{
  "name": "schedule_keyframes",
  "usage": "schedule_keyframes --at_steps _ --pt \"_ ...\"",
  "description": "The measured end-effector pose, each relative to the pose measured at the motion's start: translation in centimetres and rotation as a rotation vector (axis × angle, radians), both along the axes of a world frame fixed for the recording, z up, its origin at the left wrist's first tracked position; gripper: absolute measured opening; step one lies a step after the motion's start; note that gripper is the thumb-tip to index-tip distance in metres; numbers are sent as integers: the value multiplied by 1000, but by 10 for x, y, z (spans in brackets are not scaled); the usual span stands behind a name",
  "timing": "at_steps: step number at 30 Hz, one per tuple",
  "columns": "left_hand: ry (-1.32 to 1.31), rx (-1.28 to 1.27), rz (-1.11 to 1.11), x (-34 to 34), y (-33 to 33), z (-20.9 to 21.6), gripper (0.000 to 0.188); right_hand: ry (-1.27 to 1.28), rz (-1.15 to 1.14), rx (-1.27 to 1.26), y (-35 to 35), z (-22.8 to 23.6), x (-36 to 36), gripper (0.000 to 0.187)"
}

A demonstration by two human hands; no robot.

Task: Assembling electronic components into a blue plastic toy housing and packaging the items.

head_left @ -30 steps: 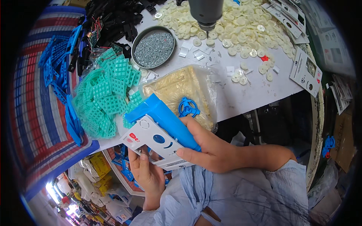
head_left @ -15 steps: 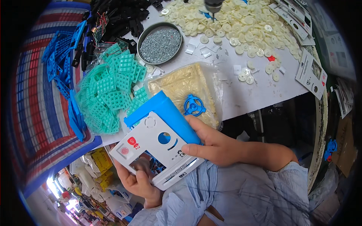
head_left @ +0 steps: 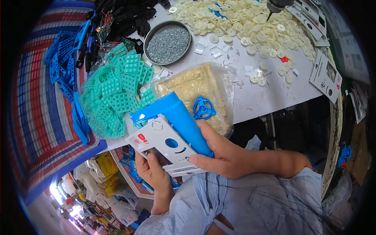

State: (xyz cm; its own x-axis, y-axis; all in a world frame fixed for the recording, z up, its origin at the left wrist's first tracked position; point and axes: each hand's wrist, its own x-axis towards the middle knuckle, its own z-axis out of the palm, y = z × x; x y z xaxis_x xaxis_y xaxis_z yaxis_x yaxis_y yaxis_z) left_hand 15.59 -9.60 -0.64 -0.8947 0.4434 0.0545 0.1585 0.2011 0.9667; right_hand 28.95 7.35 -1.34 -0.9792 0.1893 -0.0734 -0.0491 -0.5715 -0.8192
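Observation:
A white plastic faceplate with a round hole, a larger cutout and red printed marks lies tilted against a glossy blue plastic housing. My right hand grips both from the right, its thumb on the white face and its fingers behind the blue part. At the near left edge, my left hand is closed on the faceplate around the cutout; some of its fingers are hidden behind. Just beyond, a blue three-spoked ring rests on a clear bag of yellowish material.
Green keypad pieces fill a bag at left, beside blue plastic frames. A round tin of screws stands behind. Cream discs are heaped at the back under a hanging screwdriver bit. Printed white panels lie right.
The faceplate and housing have tipped, with the faceplate's face now more foreshortened. My left hand has shifted right along its edge. The hanging screwdriver has swung to the right.

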Motion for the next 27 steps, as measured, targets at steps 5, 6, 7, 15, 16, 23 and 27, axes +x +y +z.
schedule_keyframes --at_steps 5,6,7,15,16,23,27 --pt "3 -36 14 5 1 6 35 11 -87 57 -4 -9 -2 50" --pt "1 -51 7 4 -2 7 35 19 -124 66 -6 -9 -3 50" --pt "-10 -27 25 5 0 9 34 31 -118 45 -7 -8 -3 49" --pt "40 -8 86 3 8 14 33 52 -107 181 -6 -6 0 50" --pt "40 -17 90 2 9 14 33 72 -107 171 -5 -6 0 50" --pt "33 -3 29 -5 7 8 33 36 -14 125 -4 -7 2 53" --pt "21 -11 36 -5 4 4 33 77 -67 184 -4 -7 0 52"
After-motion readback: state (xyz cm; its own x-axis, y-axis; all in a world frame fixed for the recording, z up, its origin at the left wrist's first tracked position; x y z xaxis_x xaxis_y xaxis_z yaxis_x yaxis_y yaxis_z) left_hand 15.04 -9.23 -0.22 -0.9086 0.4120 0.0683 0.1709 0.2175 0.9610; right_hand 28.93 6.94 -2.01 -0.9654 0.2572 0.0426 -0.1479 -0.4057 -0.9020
